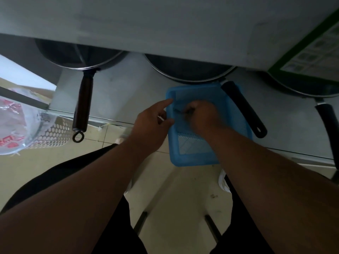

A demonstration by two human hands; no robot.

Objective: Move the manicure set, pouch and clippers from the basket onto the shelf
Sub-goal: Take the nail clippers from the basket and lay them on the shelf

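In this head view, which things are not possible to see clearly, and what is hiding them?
- Small dark item in the blue basket: too small and blurred to identify; right hand covers part.
- Basket floor beneath both hands: hidden.
- Three pans: bodies hidden under the upper shelf.
- Left hand grip on the basket edge: unclear.

Three frying pans sit on the grey shelf point(113, 92) under the upper board: one point(77, 55) with a brown ringed handle at the shelf's left end, one point(185, 70) with a black handle in the middle, one point(300, 87) at the right. One blue mesh basket point(194, 153) overhangs the shelf's front edge. Two hands: the left hand point(152, 123) on the basket's left rim, the right hand point(203, 116) inside it, pinching one small dark item point(177, 111).
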